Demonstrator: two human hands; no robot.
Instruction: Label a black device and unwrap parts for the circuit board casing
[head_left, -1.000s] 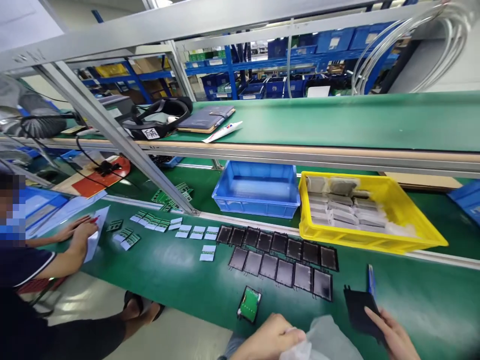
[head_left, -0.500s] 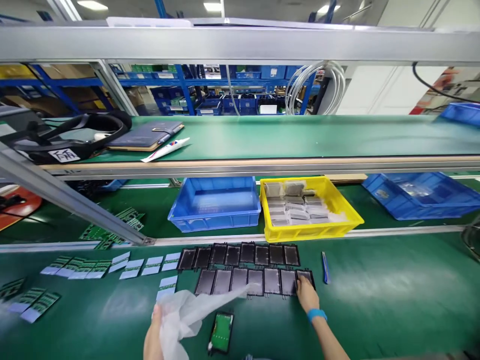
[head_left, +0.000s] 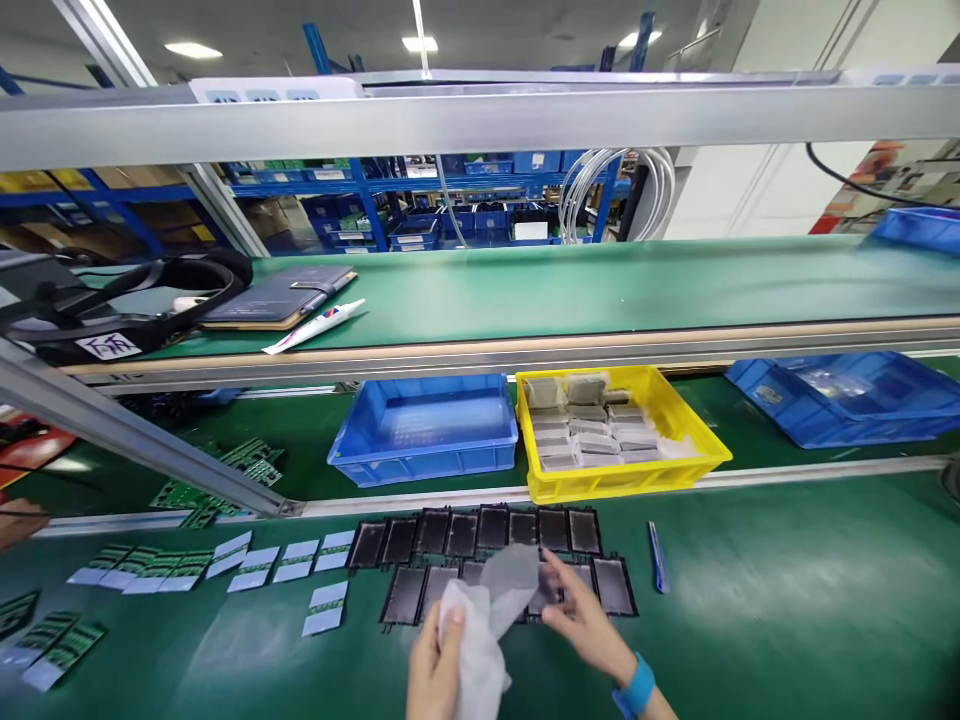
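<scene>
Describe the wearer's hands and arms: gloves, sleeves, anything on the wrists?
Both hands are bare, no gloves. The left hand shows no ring or band; its wrist is cut off by the frame edge. The right hand has a bright blue wristband snug around the wrist. No sleeve shows on the bit of right forearm in view. No visible markings.

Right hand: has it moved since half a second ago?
Yes. The right hand left the black tray at the near row's right end, moving left to the plastic bag.

blue bin (head_left: 424, 425) | yellow bin (head_left: 694, 440) of grey packs | blue pen (head_left: 658, 557) | notebook (head_left: 277, 297) on upper shelf
</scene>
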